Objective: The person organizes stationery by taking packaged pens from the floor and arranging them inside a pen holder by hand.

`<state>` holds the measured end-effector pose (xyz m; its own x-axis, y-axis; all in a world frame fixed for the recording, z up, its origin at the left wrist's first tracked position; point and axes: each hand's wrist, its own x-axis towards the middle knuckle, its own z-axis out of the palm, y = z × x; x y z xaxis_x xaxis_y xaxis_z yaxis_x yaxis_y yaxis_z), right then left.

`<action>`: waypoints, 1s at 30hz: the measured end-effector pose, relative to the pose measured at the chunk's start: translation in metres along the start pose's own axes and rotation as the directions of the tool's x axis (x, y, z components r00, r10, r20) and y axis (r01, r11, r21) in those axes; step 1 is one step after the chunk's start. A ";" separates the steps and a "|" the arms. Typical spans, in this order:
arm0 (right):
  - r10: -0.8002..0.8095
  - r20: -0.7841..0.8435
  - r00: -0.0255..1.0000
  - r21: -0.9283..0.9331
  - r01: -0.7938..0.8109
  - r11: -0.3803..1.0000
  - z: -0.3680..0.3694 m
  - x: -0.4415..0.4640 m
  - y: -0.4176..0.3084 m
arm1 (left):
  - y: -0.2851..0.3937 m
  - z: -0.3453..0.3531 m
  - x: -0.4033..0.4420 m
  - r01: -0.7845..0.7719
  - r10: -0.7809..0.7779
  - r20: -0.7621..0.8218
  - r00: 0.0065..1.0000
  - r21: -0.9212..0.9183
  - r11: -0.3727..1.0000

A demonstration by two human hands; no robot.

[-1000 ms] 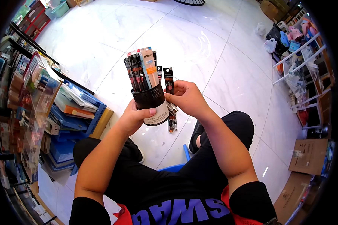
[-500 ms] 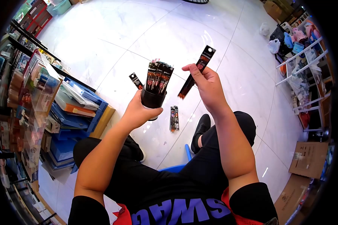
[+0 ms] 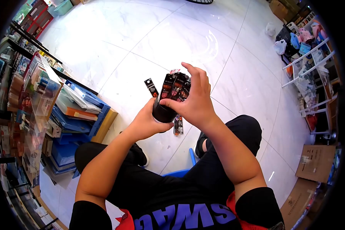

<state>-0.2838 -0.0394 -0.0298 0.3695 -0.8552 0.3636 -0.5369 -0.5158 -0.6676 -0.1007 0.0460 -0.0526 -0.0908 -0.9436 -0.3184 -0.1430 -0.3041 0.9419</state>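
My left hand (image 3: 145,120) is wrapped round a black cylindrical cup (image 3: 164,112). Slim black packets with orange and pink print (image 3: 175,86) stand bunched in the cup. One more black packet (image 3: 151,87), with a hang hole, sticks up beside the cup by my left fingers. My right hand (image 3: 198,97) curves round the right side of the bunch, fingers apart. Its thumb rests near the cup's rim, and no separate packet shows in it. A few slim packets (image 3: 178,125) lie on the floor below, partly hidden by my hands.
To the left, a shelf holds blue folders and papers (image 3: 71,130) beside clear-wrapped goods (image 3: 44,88). Cardboard boxes (image 3: 315,163) and a white rack (image 3: 314,73) with bags stand right. A blue stool (image 3: 177,173) shows between my legs, above the pale tiled floor (image 3: 115,27).
My right hand has come left and down to the cup; the packet it held is now among or against the bunch. My left hand and the cup have shifted slightly right and down.
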 end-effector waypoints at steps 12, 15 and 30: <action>0.305 0.381 0.873 0.560 -0.480 0.675 -0.012 0.039 0.064 | -0.005 -0.012 -0.006 -0.121 0.140 0.218 0.966 -0.101 0.988; -0.057 0.655 0.754 0.509 -0.384 0.771 0.000 0.032 0.076 | 0.003 -0.011 -0.014 -0.082 0.115 0.297 0.948 -0.122 0.989; -0.208 0.473 0.856 0.553 -0.105 0.827 0.017 0.030 0.056 | 0.001 -0.016 -0.013 -0.077 0.098 0.310 0.946 -0.079 0.994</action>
<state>-0.2899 -0.0930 -0.0679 0.7872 -0.6000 0.1426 -0.0631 -0.3084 -0.9492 -0.0841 0.0555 -0.0457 -0.4055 -0.8814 -0.2425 -0.0571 -0.2403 0.9690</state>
